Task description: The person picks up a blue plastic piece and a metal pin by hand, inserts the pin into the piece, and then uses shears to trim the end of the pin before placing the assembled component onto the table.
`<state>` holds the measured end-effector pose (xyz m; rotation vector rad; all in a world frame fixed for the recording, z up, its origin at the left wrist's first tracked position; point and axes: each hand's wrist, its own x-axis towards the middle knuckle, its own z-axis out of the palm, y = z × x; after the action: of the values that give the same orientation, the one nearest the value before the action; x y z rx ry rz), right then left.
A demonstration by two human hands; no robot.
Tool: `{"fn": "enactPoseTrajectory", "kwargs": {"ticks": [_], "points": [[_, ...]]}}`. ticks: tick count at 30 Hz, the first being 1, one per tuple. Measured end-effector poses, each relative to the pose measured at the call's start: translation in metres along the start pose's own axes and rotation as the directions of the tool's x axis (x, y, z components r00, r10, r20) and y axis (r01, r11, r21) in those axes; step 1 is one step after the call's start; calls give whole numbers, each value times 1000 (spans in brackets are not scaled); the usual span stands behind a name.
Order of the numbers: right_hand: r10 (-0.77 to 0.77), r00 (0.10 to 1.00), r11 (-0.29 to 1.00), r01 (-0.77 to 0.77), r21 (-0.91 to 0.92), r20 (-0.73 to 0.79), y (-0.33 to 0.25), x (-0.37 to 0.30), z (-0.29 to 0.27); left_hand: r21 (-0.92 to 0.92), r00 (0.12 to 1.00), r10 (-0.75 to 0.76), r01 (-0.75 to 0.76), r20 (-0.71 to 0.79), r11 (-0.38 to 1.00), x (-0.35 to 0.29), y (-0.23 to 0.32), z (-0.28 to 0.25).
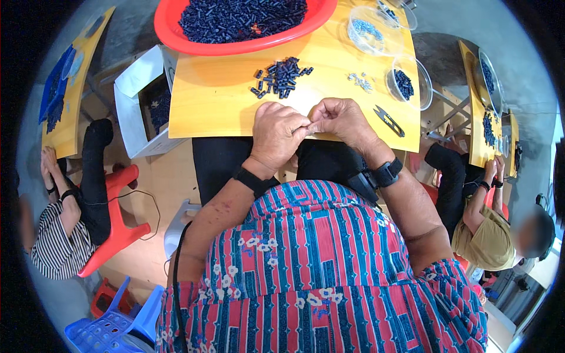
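At the near edge of the yellow table (pixel 218 76), my left hand (pixel 275 132) and my right hand (pixel 344 122) meet fingertip to fingertip. The fingers of both are closed in a pinch, and whatever lies between them is too small and covered to name. Just beyond them is a loose pile of small dark cylindrical parts (pixel 283 75). To the right of that pile lie a few tiny pale, shiny pieces (pixel 360 82). A pair of black thread snips (pixel 389 120) rests near my right hand.
A red basin (pixel 168 35) heaped with dark parts stands at the back. Clear plastic tubs (pixel 425 88) line the right side. A white carton (pixel 132 97) stands left of the table. People work at tables on both sides; a blue plastic chair (pixel 103 332) is behind me at left.
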<state>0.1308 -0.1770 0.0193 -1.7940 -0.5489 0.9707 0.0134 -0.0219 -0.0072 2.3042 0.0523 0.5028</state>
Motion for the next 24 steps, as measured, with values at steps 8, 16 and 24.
{"fn": "enactPoseTrajectory", "kwargs": {"ticks": [8, 16, 24], "points": [[62, 995, 998, -64, 14, 79, -8, -8, -2, 13, 993, 81, -80, -91, 997, -8, 8, 1], [135, 982, 989, -142, 48, 132, -11, -11, -6, 22, 989, 89, -87, -122, 996, -8, 13, 4], [107, 976, 991, -120, 60, 189, -12, -2, -9, 21, 984, 112, -110, -136, 994, -4, 7, 4]]}}
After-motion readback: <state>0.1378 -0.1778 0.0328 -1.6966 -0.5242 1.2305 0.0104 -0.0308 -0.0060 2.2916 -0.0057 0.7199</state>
